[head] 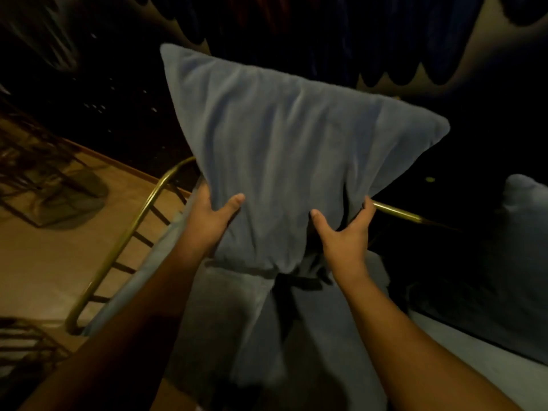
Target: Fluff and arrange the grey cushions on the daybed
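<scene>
A large grey cushion [284, 149] is held up in front of me, tilted with one corner pointing up left. My left hand [212, 216] grips its lower left edge, thumb on the front face. My right hand [345, 232] pinches its lower right part, bunching the fabric. Below the hands a second grey cushion [237, 315] lies on the daybed. Another grey cushion [525, 221] shows dimly at the right edge.
The daybed's brass rail [118, 244] curves along the left side and continues behind the held cushion at the right [397, 213]. Wooden floor [44, 262] lies to the left with a dark metal stand [44, 179]. Dark curtains [326, 31] hang behind.
</scene>
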`<act>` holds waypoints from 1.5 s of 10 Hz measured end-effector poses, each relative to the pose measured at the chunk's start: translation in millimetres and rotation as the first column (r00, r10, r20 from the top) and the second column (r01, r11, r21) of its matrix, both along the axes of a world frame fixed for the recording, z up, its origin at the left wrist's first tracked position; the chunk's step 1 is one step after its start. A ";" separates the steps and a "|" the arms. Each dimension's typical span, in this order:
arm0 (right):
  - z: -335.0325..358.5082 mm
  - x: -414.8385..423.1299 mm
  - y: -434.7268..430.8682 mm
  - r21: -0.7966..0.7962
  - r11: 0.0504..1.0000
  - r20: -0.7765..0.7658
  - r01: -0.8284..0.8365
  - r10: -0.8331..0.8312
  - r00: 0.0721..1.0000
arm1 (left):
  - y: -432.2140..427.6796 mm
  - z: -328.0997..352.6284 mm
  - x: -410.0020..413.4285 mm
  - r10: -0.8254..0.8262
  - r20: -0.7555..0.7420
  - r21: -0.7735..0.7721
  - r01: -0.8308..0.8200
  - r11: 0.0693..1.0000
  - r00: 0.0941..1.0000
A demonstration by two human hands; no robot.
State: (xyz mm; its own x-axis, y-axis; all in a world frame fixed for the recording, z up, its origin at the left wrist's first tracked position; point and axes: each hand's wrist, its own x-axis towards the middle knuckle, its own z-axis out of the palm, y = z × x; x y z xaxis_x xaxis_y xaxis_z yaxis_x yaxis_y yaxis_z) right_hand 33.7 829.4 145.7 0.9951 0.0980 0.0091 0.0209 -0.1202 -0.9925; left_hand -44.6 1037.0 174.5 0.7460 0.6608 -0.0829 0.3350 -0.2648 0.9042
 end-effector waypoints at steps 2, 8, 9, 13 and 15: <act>-11.0 28.8 91.1 0.008 0.999 0.088 0.042 -0.042 0.995 | 87.4 -22.9 27.5 0.081 -0.068 0.114 -0.073 0.991 0.994; -122.0 60.3 144.6 -0.274 0.959 0.008 -0.068 0.073 0.997 | 144.6 -129.4 95.4 0.188 -0.230 0.171 -0.151 0.974 0.955; -129.8 58.5 143.3 -0.371 0.913 -0.080 -0.169 0.150 0.985 | 143.8 -134.5 100.4 0.150 -0.316 0.144 -0.109 0.984 0.937; -102.0 71.5 108.7 -0.431 0.837 -0.375 -0.336 0.172 0.911 | 93.6 -123.6 73.8 0.184 -0.333 0.153 -0.140 0.978 0.925; -79.4 59.4 53.7 -0.470 0.819 -0.296 -0.328 0.204 0.933 | 40.0 -111.8 49.4 -0.006 -0.317 0.185 0.068 0.980 0.948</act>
